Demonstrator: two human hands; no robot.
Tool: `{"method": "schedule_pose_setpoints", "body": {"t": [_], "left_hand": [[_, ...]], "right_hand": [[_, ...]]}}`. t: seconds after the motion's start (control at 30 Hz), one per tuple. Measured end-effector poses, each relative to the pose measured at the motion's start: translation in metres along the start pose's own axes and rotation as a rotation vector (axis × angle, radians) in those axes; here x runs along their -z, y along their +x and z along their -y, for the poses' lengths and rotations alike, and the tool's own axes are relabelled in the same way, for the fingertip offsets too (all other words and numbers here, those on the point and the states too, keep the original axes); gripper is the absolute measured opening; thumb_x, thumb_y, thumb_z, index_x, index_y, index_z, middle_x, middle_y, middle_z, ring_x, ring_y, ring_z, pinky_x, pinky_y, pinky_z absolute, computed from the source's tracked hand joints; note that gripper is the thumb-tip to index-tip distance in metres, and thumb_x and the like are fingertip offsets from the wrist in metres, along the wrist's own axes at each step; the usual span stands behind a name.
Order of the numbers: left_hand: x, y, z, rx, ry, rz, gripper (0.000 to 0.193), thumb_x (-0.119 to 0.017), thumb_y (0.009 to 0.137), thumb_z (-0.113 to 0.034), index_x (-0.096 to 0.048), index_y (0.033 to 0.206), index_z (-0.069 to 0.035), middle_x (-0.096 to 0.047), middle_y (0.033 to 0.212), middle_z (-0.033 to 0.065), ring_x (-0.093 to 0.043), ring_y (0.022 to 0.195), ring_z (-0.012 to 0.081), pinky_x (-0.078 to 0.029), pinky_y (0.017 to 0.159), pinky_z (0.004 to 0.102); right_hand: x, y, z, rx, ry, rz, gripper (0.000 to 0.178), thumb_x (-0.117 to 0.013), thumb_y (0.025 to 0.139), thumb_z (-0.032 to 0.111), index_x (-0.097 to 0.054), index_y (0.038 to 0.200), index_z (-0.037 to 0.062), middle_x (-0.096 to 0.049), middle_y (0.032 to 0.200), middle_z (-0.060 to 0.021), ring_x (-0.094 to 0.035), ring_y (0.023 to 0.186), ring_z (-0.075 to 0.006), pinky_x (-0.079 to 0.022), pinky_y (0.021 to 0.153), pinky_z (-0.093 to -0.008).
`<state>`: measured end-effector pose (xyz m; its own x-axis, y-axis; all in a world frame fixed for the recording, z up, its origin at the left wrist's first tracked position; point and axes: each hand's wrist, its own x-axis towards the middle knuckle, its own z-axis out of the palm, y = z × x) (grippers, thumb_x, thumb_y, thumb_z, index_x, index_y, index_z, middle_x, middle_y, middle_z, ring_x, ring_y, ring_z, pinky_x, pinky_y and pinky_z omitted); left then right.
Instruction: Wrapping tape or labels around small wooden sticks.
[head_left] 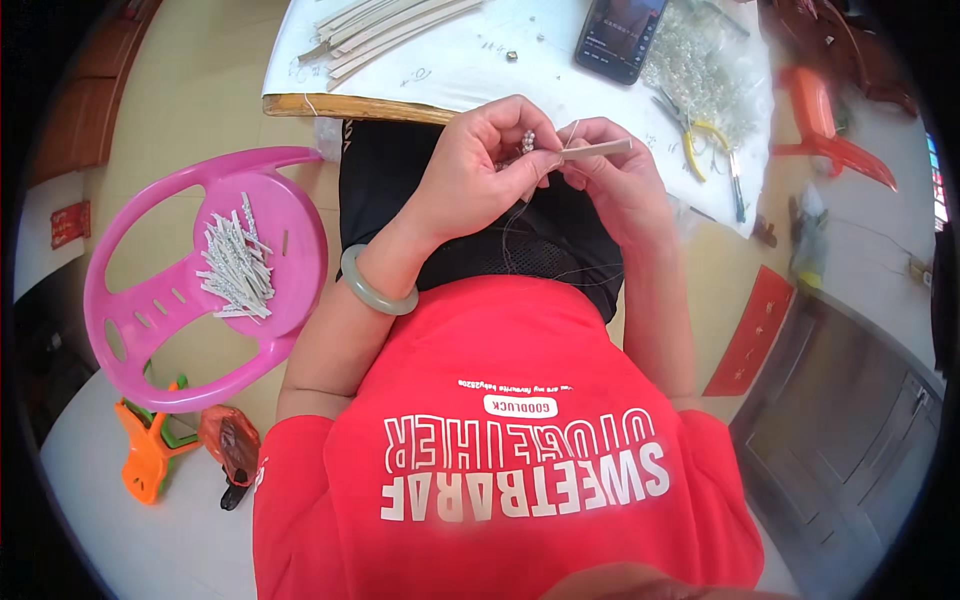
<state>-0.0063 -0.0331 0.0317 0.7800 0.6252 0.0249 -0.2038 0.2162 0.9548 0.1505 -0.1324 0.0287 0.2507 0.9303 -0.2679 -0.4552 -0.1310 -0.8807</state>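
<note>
While both hands pinch a beaded strip (595, 150), a phone (620, 35) and pliers (700, 150) lie beyond.

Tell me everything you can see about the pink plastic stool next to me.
The pink stool stands on the floor at the person's left. It looks like moulded glossy plastic, with a rounded seat, a curved rim and small slots through it. A heap of short pale sticks lies on the seat. Neither hand touches it. An orange and green plastic thing sits just below it.
</note>
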Motion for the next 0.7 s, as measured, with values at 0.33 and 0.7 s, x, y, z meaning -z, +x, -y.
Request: {"method": "schedule_pose_setpoints", "body": {"t": [0.33,0.7], "left_hand": [[-0.004,-0.006,-0.01,0.018,0.062,0.315,0.015,-0.06,0.085,0.009,-0.06,0.093,-0.004,-0.064,0.082,0.0019,-0.059,0.07,0.006,-0.045,0.064,0.0151],[0.007,0.0,0.003,0.022,0.1,-0.021,0.014,-0.062,0.084,0.007,-0.06,0.091,-0.005,-0.064,0.081,-0.0005,-0.056,0.069,0.003,-0.04,0.062,0.0128]], "right_hand": [[0.019,0.022,0.006,0.338,0.085,-0.043,0.005,-0.064,0.089,0.001,-0.063,0.094,0.0011,-0.064,0.091,-0.0073,-0.06,0.076,-0.0126,-0.049,0.071,-0.0222],[0.003,0.004,-0.009,-0.004,0.217,-0.093,0.013,-0.063,0.092,0.004,-0.061,0.104,-0.0009,-0.064,0.094,-0.0081,-0.062,0.083,-0.0145,-0.051,0.078,-0.025]]}}
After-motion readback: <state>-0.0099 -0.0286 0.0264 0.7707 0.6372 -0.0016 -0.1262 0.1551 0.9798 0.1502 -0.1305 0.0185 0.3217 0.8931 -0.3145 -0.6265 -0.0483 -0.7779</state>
